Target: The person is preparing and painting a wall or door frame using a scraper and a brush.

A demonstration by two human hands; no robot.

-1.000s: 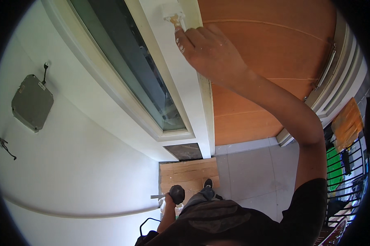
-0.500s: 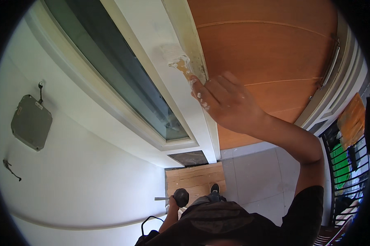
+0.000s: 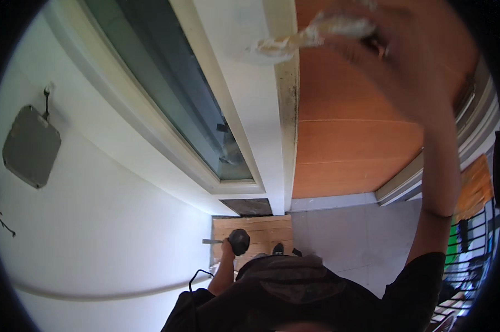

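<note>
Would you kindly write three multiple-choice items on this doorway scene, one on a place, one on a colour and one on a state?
1. Where is the right hand?
A. Raised by the white door frame
B. Resting on the floor
C. On the grey box on the wall

2. What colour is the door panel beside the frame?
A. Blue
B. Orange-brown
C. Black

3. What is the state of the left hand?
A. Open and empty
B. Closed on a dark-headed tool
C. Flat against the glass

Answers:
1 A, the hand is up at the frame, holding a pale crumpled wad against it.
2 B, the panel right of the frame is orange-brown.
3 B, the hand is low by the body, wrapped around the tool's handle.
</note>
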